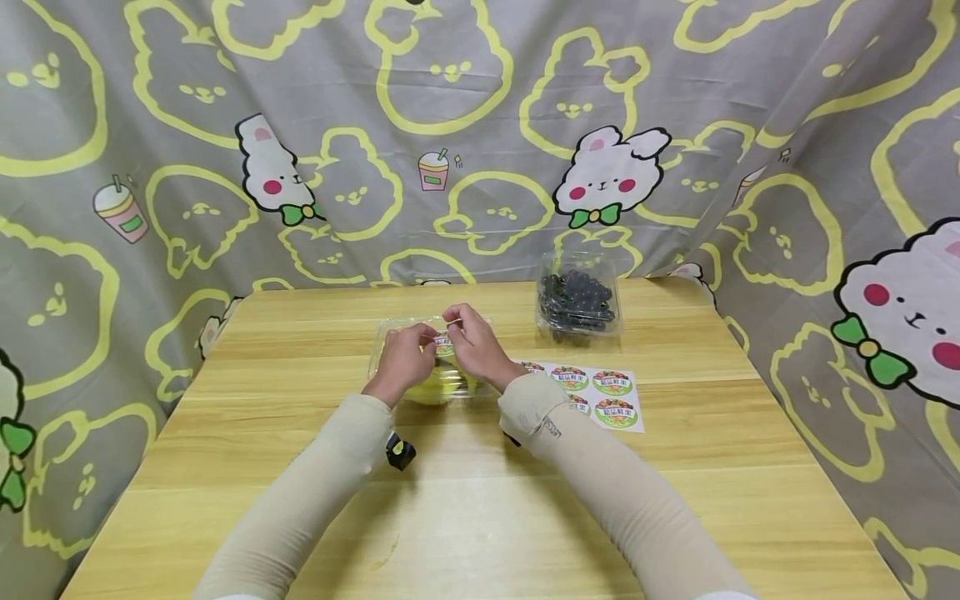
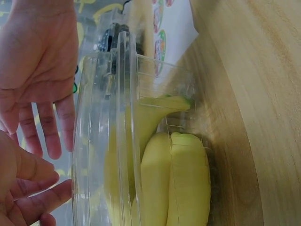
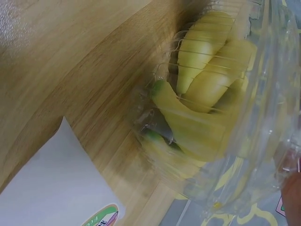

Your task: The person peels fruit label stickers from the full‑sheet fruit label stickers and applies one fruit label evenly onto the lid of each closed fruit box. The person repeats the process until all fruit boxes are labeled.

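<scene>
A clear plastic clamshell box [image 1: 381, 342] holds yellow bananas [image 2: 188, 174], seen through its ribbed walls in both wrist views. On its lid, between my hands, shows a round printed sticker [image 1: 444, 344]. My left hand [image 1: 405, 360] is over the box's left part, its fingers loosely bent close to the lid and sticker. My right hand [image 1: 477, 343] lies over the right part; in the left wrist view its fingers [image 2: 47, 127] extend straight beside the lid. I see nothing gripped by either hand, though fingertip contact with the sticker is partly hidden.
To the right lies a white sheet of round fruit stickers [image 1: 591, 367], partly under my right forearm. Behind it, a clear box [image 1: 551, 265] of dark grapes [image 1: 577, 298] stands near the table's back edge. A patterned grey curtain [image 1: 480, 150] hangs behind the wooden table [image 1: 225, 417].
</scene>
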Motion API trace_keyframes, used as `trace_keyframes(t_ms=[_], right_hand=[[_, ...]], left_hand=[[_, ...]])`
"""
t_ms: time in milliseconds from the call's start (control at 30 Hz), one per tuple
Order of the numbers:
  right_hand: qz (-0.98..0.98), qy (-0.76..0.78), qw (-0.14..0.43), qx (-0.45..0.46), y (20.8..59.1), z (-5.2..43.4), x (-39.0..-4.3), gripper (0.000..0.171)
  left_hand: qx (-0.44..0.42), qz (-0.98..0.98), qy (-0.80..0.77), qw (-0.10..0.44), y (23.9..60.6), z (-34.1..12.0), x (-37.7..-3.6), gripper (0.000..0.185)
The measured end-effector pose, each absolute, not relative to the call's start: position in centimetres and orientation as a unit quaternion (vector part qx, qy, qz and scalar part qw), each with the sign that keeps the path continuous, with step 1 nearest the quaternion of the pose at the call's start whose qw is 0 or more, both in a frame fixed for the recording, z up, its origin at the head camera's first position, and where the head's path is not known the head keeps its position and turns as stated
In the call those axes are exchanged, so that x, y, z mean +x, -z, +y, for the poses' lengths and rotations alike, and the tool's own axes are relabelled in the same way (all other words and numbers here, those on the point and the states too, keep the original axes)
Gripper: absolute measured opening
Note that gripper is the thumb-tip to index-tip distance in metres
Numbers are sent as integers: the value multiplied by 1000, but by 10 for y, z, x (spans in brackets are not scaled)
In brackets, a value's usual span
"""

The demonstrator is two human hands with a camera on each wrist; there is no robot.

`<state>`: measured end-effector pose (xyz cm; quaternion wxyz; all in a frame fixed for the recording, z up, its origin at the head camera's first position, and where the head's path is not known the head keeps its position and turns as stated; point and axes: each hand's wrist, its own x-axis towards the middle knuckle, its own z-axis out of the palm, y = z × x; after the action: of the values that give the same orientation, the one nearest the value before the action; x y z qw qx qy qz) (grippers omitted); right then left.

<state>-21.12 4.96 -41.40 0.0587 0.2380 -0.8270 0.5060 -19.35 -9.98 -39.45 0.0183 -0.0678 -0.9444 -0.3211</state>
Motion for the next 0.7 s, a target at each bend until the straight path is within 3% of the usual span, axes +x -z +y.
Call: trace_keyframes(t_ms=[700], right_hand=[[-830, -503, 61, 233, 413, 52, -212, 24]], left_hand=[[-78, -945, 317, 20, 396, -98, -193, 25]])
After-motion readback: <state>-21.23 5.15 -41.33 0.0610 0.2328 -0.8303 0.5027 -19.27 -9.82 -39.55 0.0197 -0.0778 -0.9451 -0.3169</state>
